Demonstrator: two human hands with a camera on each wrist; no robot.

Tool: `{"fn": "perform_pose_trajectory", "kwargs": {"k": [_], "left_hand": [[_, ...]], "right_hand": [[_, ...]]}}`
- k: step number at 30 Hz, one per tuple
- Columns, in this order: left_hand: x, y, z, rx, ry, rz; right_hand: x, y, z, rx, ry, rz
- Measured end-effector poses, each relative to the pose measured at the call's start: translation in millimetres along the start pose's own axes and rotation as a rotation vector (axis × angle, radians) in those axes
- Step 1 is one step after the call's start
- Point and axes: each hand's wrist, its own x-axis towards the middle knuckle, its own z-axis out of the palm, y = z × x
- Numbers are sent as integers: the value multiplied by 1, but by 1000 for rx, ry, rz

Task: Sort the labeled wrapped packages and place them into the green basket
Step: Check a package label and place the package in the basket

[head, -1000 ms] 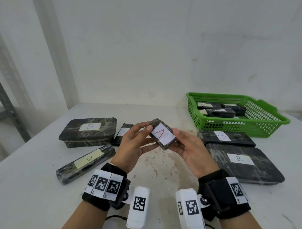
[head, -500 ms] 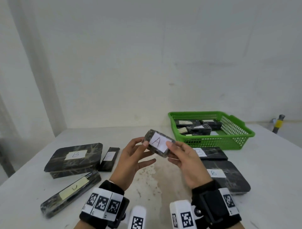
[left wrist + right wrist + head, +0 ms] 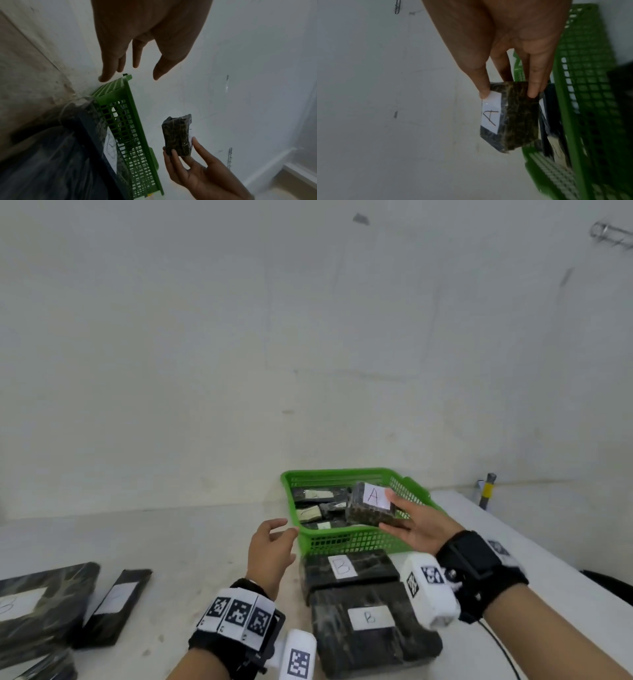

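Now right hand (image 3: pixel 416 527) grips package (image 3: pixel 371 505)

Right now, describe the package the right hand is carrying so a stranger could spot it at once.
Find the green basket at the table's far side. Just above it, the right hand pinches a small dark wrapped package. Its white label reads A, while the two flat packages in front of the basket read B.
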Motion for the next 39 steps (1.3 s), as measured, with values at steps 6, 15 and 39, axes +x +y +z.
{"fn": "perform_pose_trajectory", "kwargs": {"k": [6, 15, 39], "left_hand": [[57, -9, 24, 196, 3, -37], [94, -19, 24, 130, -69, -9], [93, -23, 15, 59, -123, 5]], "right_hand": [[87, -40, -23, -256, 107, 63], [183, -64, -47, -572, 364, 62], [222, -46, -66, -1112, 289, 275]]}}
